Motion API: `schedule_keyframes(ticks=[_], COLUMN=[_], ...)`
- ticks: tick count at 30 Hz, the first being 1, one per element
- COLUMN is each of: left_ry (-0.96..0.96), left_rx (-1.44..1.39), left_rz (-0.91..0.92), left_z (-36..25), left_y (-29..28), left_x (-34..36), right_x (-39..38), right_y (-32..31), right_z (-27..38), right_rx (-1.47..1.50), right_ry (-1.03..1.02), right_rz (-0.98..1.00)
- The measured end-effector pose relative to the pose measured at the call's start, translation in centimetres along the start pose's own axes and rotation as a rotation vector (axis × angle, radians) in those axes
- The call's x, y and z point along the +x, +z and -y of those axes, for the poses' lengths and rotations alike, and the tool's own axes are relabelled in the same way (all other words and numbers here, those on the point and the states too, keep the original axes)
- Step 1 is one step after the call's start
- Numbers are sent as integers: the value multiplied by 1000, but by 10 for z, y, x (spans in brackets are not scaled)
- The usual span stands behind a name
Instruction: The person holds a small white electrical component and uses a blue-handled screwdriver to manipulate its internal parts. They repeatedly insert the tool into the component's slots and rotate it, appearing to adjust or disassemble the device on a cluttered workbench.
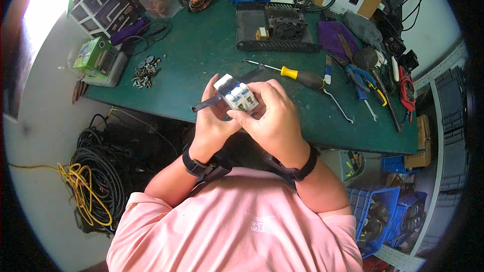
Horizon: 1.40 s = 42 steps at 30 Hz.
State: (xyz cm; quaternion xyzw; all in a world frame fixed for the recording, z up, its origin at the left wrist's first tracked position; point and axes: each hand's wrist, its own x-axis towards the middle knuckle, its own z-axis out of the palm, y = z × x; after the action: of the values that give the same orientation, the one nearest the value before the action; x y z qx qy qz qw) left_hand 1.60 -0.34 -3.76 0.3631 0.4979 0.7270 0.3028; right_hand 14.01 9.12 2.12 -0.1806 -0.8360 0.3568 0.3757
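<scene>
My left hand (214, 126) and my right hand (275, 118) both grip a white boxy electrical module (242, 99) with blue details, which looks like a breaker. A dark flat strip (204, 105) runs behind it and sticks out on both sides. My thumbs press at its lower part; some fingers are hidden behind it. Just beyond my hands a yellow-and-black screwdriver (302, 75) lies on the green bench (181, 55).
Small screws and washers (146, 75) lie to the left. A black metal chassis (277, 40) sits at the back. Wrenches (348, 116), pliers (363, 80) and red leads (406, 90) are to the right. Coiled cables (101, 181) and blue crates (373, 216) are below.
</scene>
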Motion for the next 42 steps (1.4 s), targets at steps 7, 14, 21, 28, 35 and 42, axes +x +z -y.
schedule_keyframes(ticks=[7, 14, 21, 28, 35, 42], left_ry=[-245, -321, -358, -388, -369, -17], left_rx=[-294, -375, -274, -303, -120, 412], left_rz=[106, 223, 286, 279, 177, -209], left_z=[-12, -17, -20, -15, -17, -19], left_y=[-15, -13, -15, -20, -32, -50], left_x=[2, 2, 3, 1, 6, 1], right_x=[4, 19, 23, 22, 34, 60], right_y=[-19, -38, -32, -30, -18, -5], right_z=[-4, -5, -10, -11, -25, -41], right_rx=[46, -173, -144, -77, 3, -44], right_ry=[-67, -237, -264, -217, -195, -119], right_rz=[117, 197, 287, 308, 312, 370])
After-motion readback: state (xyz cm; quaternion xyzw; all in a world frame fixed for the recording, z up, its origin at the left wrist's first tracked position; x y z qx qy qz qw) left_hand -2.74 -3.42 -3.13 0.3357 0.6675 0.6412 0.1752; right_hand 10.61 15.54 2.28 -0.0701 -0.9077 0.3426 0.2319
